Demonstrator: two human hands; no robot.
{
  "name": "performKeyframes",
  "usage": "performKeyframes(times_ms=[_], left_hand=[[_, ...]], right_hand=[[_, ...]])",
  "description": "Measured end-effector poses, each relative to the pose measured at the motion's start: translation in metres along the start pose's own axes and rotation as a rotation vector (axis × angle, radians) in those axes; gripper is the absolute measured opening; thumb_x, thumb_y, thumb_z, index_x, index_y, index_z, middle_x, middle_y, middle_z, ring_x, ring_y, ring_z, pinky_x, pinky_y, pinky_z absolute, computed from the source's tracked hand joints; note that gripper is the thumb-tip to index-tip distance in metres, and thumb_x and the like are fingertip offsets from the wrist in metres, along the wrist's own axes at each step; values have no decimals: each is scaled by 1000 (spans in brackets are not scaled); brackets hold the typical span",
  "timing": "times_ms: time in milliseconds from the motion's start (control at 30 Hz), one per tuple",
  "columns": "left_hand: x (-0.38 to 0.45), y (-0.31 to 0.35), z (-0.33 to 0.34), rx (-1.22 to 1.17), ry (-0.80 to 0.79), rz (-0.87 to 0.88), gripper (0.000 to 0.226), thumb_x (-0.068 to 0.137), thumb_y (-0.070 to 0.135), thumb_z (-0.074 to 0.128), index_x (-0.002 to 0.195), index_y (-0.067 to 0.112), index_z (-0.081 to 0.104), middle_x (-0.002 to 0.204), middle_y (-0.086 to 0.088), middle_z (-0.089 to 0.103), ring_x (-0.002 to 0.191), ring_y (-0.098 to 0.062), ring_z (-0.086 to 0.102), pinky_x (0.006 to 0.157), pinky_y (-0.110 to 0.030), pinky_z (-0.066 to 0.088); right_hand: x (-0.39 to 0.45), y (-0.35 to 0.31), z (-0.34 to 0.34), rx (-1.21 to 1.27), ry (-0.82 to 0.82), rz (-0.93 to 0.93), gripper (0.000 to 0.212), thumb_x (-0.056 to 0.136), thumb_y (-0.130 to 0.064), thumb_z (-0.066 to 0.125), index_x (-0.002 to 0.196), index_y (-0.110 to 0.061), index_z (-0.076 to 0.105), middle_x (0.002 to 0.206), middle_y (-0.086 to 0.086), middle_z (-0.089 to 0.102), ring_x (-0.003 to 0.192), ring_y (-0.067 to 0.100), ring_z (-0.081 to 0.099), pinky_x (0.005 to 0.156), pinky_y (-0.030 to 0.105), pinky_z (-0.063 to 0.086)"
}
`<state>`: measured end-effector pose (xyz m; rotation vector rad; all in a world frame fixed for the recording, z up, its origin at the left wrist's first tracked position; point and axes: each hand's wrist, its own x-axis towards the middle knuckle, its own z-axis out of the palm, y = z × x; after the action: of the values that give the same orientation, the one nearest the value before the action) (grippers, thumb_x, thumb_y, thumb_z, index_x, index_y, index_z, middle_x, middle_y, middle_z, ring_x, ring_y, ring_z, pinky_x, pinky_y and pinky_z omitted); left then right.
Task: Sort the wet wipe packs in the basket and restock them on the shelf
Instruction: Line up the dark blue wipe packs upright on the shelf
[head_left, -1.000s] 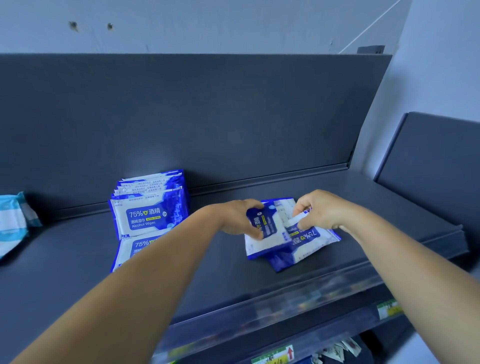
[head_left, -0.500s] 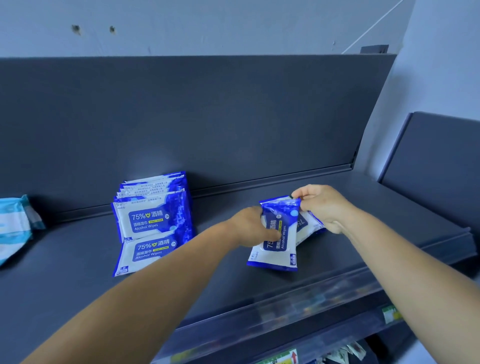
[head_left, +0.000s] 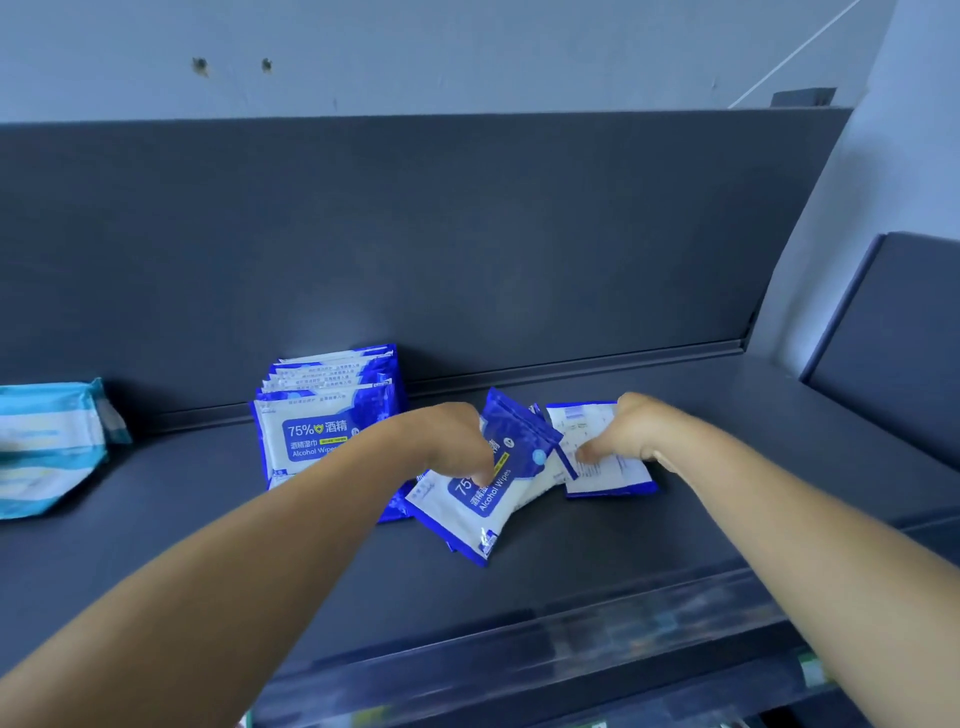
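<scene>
So we're partway through restocking. The stack (head_left: 327, 415) of blue alcohol wipe packs is already standing at the back of the shelf (head_left: 675, 530), leaning on the back panel, so that part looks done. Just right of the stack, the left hand (head_left: 457, 441) has its grip clenched on a face-up pack (head_left: 488, 499), thumb on the label, the pack tilted with its lower end on the shelf. There seems to be another pack tucked under it, but I can't tell how many.

Further right of the stack, the right hand (head_left: 623, 431) is grasping a flipped pack (head_left: 602, 452), the one showing its printed back side. It's lying flat on the shelf, touching the face-up pack's edge.

Well left of the stack there's a teal pack (head_left: 47, 447), a different kind, sitting on its own, so sorting by type seems to be happening.

What's left, I'd guess: turn the flipped pack face-up, then line both loose ones up with the stack. The basket isn't in view, so no idea how many more are waiting.
</scene>
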<state>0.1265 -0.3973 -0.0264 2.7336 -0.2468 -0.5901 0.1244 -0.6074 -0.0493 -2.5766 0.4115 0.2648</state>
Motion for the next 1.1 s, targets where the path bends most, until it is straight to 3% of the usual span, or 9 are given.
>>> performKeyframes(times_ms=[133,233,333,433,533,633,700,933,1100], left_hand=[[2,-4,0,-39,54,9,35,79,24,70,107,7,59,105,-8,68,88,-22,65,78,-33,51],[8,-10,-3,-115,130,32,36,79,30,70,103,5,61,104,-11,68,81,-22,61,70,-31,47],[11,-10,-8,-248,166,-3,30,91,33,55,88,4,60,86,-8,61,74,-23,52,69,-30,41],[14,-9,-7,-597,124,-76,39,98,40,37,81,9,54,79,-9,57,65,-22,50,65,-27,41],[17,-11,-2,-612,18,-61,73,72,74,49,102,9,66,100,-7,72,85,-24,68,87,-35,52],[15,-8,5,-430,51,6,56,61,45,81,103,12,63,98,-7,72,92,-24,70,89,-42,55],[14,-5,7,-382,96,31,47,61,27,82,100,12,61,96,-8,72,89,-25,70,86,-43,56],[-3,13,-4,-110,412,377,37,78,16,64,113,18,54,100,3,65,89,-19,64,77,-37,55],[-3,16,-3,167,579,599,46,83,20,56,128,22,46,114,2,59,101,-22,56,85,-35,46]], right_hand=[[8,3,-5,265,53,-65,30,73,-17,76,97,-8,60,95,4,62,80,21,56,65,27,41],[5,0,-11,410,323,-333,20,78,-11,66,94,-19,57,98,-1,60,80,19,56,60,26,41],[-9,-4,2,253,557,-672,17,79,-16,61,81,-28,49,93,-9,45,79,12,47,62,21,38],[-9,8,30,-90,389,-906,15,83,-23,59,82,-29,45,98,-10,42,91,10,40,74,28,42],[-14,14,37,-129,154,-857,32,81,-9,58,93,-33,42,113,-17,39,105,6,38,83,22,36],[-22,6,25,-56,-118,-738,42,73,-5,60,101,-35,45,125,-22,38,109,4,44,80,18,41],[-22,6,18,16,-231,-678,45,72,-7,67,103,-36,51,128,-21,38,110,3,49,83,20,46],[-17,9,11,586,40,-454,102,70,-12,83,145,-34,18,137,-17,37,122,5,45,92,32,47],[-17,10,11,599,249,-540,70,69,-12,81,118,-43,42,107,-19,65,98,-1,63,80,25,52]])
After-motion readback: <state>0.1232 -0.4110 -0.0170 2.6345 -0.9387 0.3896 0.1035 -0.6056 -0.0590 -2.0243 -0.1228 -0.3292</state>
